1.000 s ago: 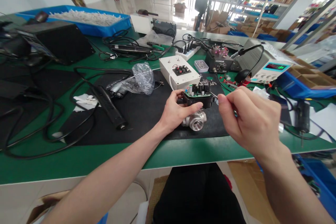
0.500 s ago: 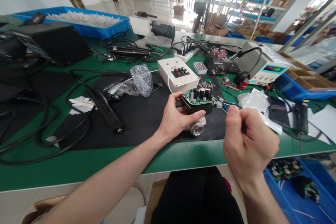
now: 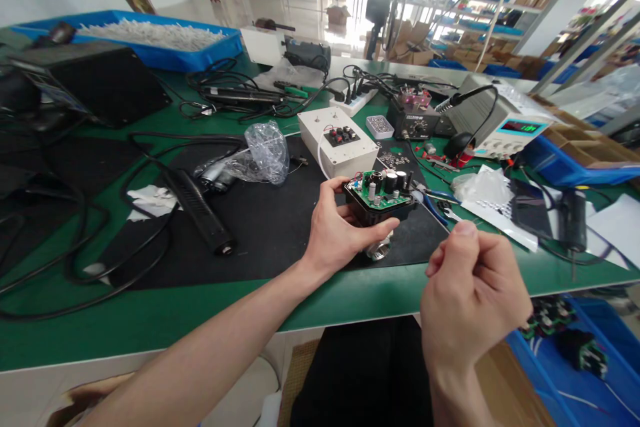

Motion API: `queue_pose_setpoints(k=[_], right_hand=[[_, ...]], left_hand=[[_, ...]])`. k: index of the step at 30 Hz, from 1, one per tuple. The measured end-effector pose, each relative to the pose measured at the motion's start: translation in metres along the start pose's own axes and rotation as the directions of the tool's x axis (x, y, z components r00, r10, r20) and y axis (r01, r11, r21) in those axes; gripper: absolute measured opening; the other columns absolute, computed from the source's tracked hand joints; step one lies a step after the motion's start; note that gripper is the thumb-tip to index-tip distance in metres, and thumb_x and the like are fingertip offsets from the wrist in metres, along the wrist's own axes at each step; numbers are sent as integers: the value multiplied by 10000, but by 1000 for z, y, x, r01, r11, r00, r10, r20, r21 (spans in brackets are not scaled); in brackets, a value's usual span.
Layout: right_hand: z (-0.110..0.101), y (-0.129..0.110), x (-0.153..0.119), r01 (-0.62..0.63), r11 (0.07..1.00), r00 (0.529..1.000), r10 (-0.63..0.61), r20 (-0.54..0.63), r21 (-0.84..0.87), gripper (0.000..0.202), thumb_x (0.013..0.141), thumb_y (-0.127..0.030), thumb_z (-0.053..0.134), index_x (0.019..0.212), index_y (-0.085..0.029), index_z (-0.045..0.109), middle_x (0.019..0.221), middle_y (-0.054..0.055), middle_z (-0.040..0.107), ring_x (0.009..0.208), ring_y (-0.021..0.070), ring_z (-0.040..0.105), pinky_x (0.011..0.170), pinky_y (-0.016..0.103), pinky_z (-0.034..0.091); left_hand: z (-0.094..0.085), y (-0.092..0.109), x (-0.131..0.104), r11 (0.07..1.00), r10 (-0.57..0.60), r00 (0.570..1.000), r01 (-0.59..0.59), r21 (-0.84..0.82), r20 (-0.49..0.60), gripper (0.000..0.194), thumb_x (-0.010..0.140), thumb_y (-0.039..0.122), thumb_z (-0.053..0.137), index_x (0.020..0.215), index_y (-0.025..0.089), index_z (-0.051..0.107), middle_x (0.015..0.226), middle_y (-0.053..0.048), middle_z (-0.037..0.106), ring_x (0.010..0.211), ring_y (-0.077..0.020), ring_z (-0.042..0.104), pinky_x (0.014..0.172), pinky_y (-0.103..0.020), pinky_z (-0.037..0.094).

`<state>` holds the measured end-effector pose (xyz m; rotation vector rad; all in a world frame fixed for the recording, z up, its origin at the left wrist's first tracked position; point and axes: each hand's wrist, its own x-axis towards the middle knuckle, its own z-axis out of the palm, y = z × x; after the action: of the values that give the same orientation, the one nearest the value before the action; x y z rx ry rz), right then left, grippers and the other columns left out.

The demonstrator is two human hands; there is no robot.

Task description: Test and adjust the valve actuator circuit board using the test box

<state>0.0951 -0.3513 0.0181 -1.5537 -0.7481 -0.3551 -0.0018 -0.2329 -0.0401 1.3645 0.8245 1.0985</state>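
My left hand (image 3: 333, 227) grips a black housing (image 3: 373, 215) from its left side, thumb along the near face. Set in the housing's open top is a green circuit board (image 3: 383, 197) with upright capacitors. A threaded metal fitting (image 3: 379, 251) shows below the housing, just above the mat. To the right and closer to the camera, my right hand (image 3: 475, 287) is raised and closed, thumb pressed against the curled fingers. Whatever it may hold is hidden. It stays apart from the housing.
Behind the housing stands a beige box (image 3: 340, 140) with terminals, with small rings scattered beside it. A black-handled tool (image 3: 200, 210) and crumpled plastic bag (image 3: 267, 152) lie left. Pliers (image 3: 435, 203) lie right, before a power supply (image 3: 500, 117). A blue bin (image 3: 550, 380) sits lower right.
The housing has tipped so that more of the board's top faces me. My right hand has turned slightly, fingers still closed. The whole view has shifted a little.
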Motion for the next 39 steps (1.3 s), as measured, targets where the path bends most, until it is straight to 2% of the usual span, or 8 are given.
queue_pose_setpoints(k=[4,12,15,21,28,32,35,39], right_hand=[[-16,10,19,342,931,929,-314,197,-131,330,1054,-298,758,761,-230,622,640,-27,545,539,144,468,539,327,353],[-26,21,35,489,870,799,-476,367,63,272,983,-124,756,798,-235,590,673,-40,566,528,123,470,531,321,356],[-32,29,38,431,892,821,-451,351,137,263,970,-94,731,810,-243,584,668,-37,567,528,132,499,508,315,378],[-48,51,38,657,721,630,-685,366,217,278,858,24,779,868,-217,641,733,0,672,582,168,605,521,314,478],[-50,69,19,550,779,720,-625,300,301,255,888,102,694,900,-153,684,788,21,665,649,163,630,566,297,509],[-53,84,17,432,848,820,-511,257,306,198,932,37,686,921,-160,702,785,7,676,655,170,653,601,313,509],[-54,101,19,179,979,928,-202,314,102,196,1052,-169,717,859,-194,694,758,-15,659,652,145,612,632,302,467],[-51,116,19,-240,961,874,274,402,-135,406,1088,-539,723,832,-224,714,718,-30,657,626,142,585,619,284,465]], left_hand=[[-3,-2,3,998,5,1000,-4,-56,31,948,635,453,1096,1378,256,540,1461,-134,681,1013,-287,839,831,-358,705],[-4,-5,4,995,58,996,-52,-80,75,921,681,378,1079,1424,258,547,1539,-127,638,1081,-289,830,945,-398,711],[-5,-5,2,994,73,994,-66,-83,87,938,664,360,1085,1416,262,533,1561,-136,625,1115,-307,822,929,-396,717],[-5,-6,-3,987,155,983,-151,-50,101,989,639,335,1093,1435,269,509,1530,-137,632,1133,-315,809,942,-413,723],[-6,-9,7,952,294,955,-296,-72,-41,1064,493,259,1123,1400,226,566,1471,-129,670,1043,-277,818,859,-371,725],[-12,-1,17,931,-6,1000,3,-365,-5,715,717,471,1028,1278,162,711,1277,-135,797,1013,-291,824,849,-362,706],[-16,9,21,779,-292,940,341,-527,176,710,871,783,783,1155,132,783,1010,-153,840,875,-304,825,752,-385,705],[-23,16,26,600,-403,868,490,-633,290,862,811,901,739,1158,114,800,899,-140,827,695,-222,774,642,-305,679]])
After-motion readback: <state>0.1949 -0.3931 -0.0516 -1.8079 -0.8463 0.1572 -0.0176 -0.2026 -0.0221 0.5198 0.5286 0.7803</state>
